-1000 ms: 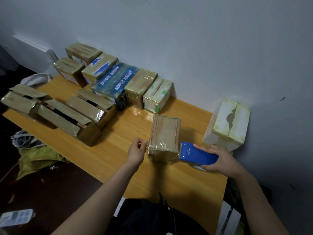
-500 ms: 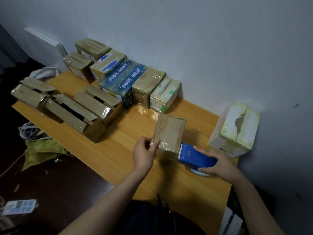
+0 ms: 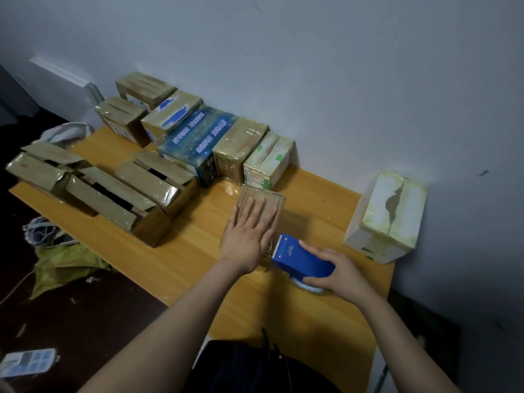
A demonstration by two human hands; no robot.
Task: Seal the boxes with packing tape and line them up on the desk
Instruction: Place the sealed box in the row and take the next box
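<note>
The small brown box (image 3: 273, 201), wrapped in glossy tape, lies on the tabletop (image 3: 198, 251) directly beneath the left hand (image 3: 248, 234). That hand's fingers are straight and slightly spread, and the palm presses flat on the box's top face. Just right of that hand is the blue tape dispenser (image 3: 297, 258), at the box's near right edge, with its serrated blade pointing at the box. The right hand (image 3: 340, 275) grips the dispenser from behind, fingers curled round the blue body; a bit of the clear tape roll shows under the palm.

Beyond the left hand's fingertips a row of sealed boxes stands against the wall (image 3: 340, 80). The white-and-green box (image 3: 269, 163) is nearest, then a taped brown box (image 3: 239, 148), a dark blue printed box (image 3: 195, 143) and a box with blue patches (image 3: 170, 114). Two further brown boxes (image 3: 122, 117) stand at the row's far-left end.

Well to the left of the left hand, three open-flapped boxes (image 3: 113, 205) lie side by side toward the tabletop's near edge, dark gaps showing between their flaps. Beyond and to the right of the right hand, a white box with a torn top (image 3: 388, 217) stands alone by the wall — well apart from the row.

Below the left forearm, off the tabletop, a yellow-green cloth (image 3: 65, 265) lies on the dark floor (image 3: 85, 321).
</note>
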